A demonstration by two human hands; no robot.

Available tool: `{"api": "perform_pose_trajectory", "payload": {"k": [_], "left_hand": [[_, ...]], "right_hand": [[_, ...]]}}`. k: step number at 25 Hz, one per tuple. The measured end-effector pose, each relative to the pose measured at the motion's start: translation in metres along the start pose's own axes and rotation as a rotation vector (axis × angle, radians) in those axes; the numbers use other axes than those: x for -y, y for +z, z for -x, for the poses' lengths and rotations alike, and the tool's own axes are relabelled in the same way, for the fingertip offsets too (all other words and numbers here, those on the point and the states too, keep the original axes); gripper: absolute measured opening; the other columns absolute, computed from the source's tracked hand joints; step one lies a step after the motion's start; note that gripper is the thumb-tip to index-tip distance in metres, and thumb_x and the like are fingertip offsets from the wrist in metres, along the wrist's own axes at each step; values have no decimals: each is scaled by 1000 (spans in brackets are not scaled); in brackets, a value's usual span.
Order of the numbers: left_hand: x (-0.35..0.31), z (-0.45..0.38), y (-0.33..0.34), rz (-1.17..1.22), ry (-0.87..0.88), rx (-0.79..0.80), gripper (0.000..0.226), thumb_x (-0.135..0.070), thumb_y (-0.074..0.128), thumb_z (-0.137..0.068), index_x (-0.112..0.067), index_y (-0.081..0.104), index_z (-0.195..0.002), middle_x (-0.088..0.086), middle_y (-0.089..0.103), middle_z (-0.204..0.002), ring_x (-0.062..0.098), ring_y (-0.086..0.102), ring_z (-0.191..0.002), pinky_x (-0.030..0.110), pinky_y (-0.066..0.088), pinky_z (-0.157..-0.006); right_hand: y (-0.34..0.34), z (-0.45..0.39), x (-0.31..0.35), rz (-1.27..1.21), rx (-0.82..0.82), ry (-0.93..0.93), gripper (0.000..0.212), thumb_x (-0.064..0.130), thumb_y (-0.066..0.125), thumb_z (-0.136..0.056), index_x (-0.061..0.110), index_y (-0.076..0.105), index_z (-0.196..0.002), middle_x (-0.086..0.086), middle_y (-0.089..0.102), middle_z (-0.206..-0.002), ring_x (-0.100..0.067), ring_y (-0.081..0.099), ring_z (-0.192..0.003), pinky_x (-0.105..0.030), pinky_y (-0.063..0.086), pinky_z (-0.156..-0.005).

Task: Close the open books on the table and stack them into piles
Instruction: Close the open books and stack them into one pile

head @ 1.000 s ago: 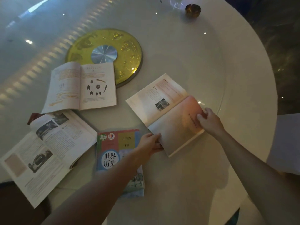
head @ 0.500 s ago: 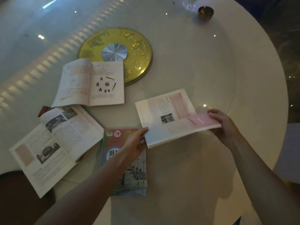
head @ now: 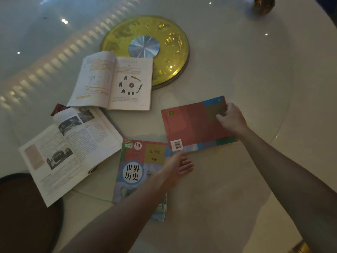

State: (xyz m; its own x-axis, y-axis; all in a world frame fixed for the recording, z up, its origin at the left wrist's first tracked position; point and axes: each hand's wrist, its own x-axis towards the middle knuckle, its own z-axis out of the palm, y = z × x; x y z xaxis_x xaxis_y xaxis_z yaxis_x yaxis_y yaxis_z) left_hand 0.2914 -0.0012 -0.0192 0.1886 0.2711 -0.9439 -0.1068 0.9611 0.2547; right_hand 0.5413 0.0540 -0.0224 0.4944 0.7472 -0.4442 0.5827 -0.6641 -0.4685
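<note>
A red book (head: 193, 125) lies closed, back cover up with a barcode, right of centre on the white round table (head: 228, 179). My right hand (head: 231, 118) grips its far right edge. My left hand (head: 179, 166) hovers just below the book's near left corner, fingers apart, holding nothing, over a closed book with a blue and green cover (head: 135, 172). Two books lie open to the left: one with drawings of artefacts (head: 114, 81) near the middle, one with black and white photos (head: 71, 148) at the near left edge.
A gold disc with a silver centre (head: 145, 48) sits mid-table, behind the open books. A small brass cup (head: 263, 4) stands at the far right. A dark round seat (head: 25, 212) shows at the lower left, beyond the table edge.
My right hand folded the cover over, so the red book went from open to closed, back cover up. My left hand let go of its near corner.
</note>
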Motion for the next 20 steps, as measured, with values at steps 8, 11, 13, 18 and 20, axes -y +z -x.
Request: {"api": "perform_pose_trajectory", "payload": {"k": [8,11,13,18,20], "left_hand": [[-1,-5,14,323,157,72,38,-22,64,-99,-1,57,-130,15,68,-115,23,70,-101,33,62,-80],[-21,-6,18,336,242,123,16,-9,56,-100,-6,56,-116,12,72,-88,21,73,-79,33,64,-74],[-41,3,19,303,292,130,3,-3,53,-98,-5,56,-98,9,72,-69,19,74,-64,32,65,-64],[-80,34,7,266,374,163,6,-3,50,-98,-5,54,-96,12,70,-63,23,73,-61,34,65,-59],[-91,48,-1,257,363,178,8,-6,52,-97,-5,56,-105,16,72,-74,27,73,-72,34,64,-55]], "right_hand": [[14,1,-11,414,113,-366,62,41,66,-94,29,49,-152,-11,33,-165,-34,27,-152,-55,30,-121],[11,14,-24,403,123,-372,57,38,68,-92,26,56,-147,-12,38,-163,-35,32,-150,-53,31,-121],[12,22,-33,264,111,-397,40,27,63,-96,21,68,-135,-13,51,-155,-33,44,-143,-50,36,-118],[-8,75,-34,-628,243,-239,43,17,39,-88,20,78,-106,-10,75,-119,-7,68,-112,-37,44,-108],[-18,95,-37,-923,278,-201,45,26,36,-100,16,77,-115,-10,74,-128,-13,64,-124,-39,40,-112]]}}
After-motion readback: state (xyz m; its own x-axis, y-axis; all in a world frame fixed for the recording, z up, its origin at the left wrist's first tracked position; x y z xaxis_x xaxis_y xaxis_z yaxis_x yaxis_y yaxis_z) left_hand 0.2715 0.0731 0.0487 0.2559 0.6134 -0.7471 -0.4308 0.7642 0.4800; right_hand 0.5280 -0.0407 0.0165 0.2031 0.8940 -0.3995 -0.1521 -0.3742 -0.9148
